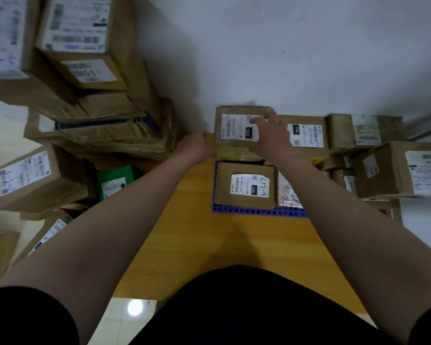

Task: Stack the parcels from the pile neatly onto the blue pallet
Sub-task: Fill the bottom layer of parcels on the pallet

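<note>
Parcel 220 (234,128) at far end of blue pallet (246,211), upon yellow-taped parcel (237,154), long axis left to right, label upward with print turned sideways. Gripped at left side by left hand (197,145), fingers curled; pressed from above by right hand (271,138), fingers spread.

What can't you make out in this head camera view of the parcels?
Head view:
- Left hand: its grip on the 220 parcel is hidden by the hand's back.
- Pink parcel: partly covered by the right forearm.
- Blue pallet: mostly buried under parcels.
- Left pile labels: too blurred to read.
</note>
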